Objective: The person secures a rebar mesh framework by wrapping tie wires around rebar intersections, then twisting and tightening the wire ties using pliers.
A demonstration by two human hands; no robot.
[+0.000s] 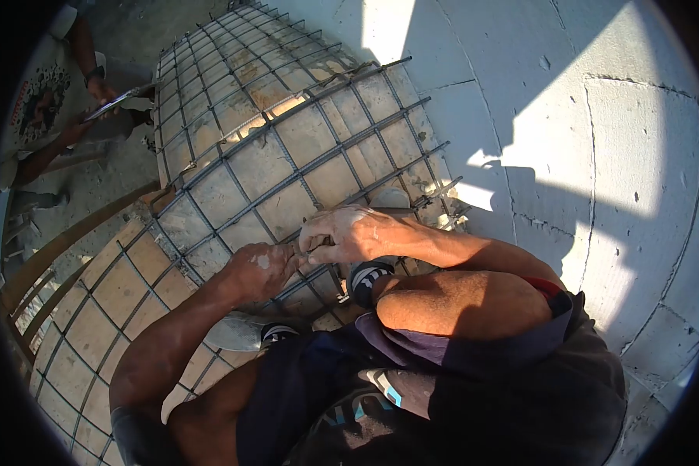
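Built of flat, tan, grey-stained wooden boards (287,210); bearing, spread widely across, a grid of dark, straight, crossed steel bars (297,175) (touching or slightly raised, hard to tell).

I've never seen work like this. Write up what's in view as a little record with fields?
Left hand: bent over the steel bar grid, close against the right hand
Right hand: fingers curled, meeting the left
Held between them: too hidden to tell
Under the grid: flat boards
Upper left: another person with a long shiny tool
Right side: pale block surface, partly sunlit
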